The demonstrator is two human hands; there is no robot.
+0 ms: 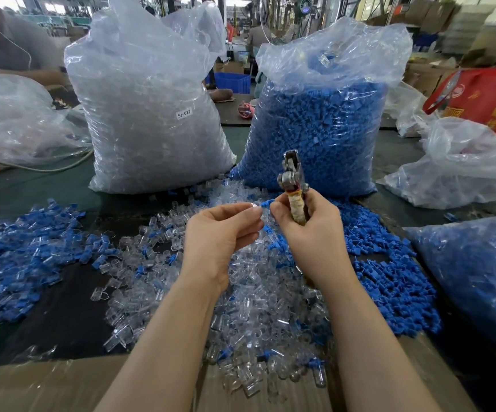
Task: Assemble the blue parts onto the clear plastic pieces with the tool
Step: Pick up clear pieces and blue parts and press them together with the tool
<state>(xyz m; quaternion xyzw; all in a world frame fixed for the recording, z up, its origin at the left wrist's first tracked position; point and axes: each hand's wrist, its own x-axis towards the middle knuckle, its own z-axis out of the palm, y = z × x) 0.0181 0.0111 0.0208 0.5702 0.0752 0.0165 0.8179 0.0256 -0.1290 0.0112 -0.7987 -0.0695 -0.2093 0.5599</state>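
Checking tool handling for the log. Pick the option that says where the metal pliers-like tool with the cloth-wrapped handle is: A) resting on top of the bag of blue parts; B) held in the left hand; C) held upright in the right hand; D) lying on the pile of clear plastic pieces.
C: the right hand grips the metal pliers-like tool by its cloth-wrapped handle, head pointing up, while the left hand pinches a small clear plastic piece.

Hands: two, left hand (220,233) and right hand (309,230)
Tool (293,176): one
Tall filled bags: two, clear-piece bag (151,114) and blue-part bag (315,129)
Loose pieces: too many to count
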